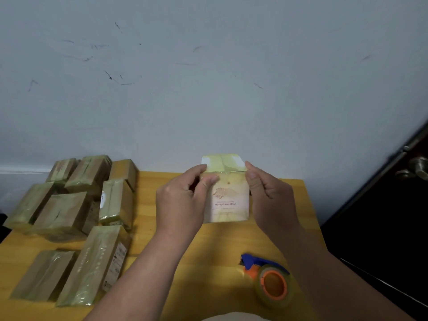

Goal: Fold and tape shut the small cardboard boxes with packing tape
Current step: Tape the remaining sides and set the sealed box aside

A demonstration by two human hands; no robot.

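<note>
Several taped boxes (69,212) fill the frame's left, while both hands (183,200) (269,198) pinch one box (228,202) whose top flap stands open, tape dispenser (268,278) idle.

- Taped boxes, cluster left of the held box: 8 counted; overlap in the pile makes the count approximate. Example (60,214).
- Box with printed logo (228,200), between the hands: 1.
- Hands: 2, left hand (183,202) and right hand (269,193).
- Tape dispenser (269,278), near side of the held box: 1.
- Worktop (166,181): 1.
- Door handle (416,170), far right of the held box: 1.
</note>
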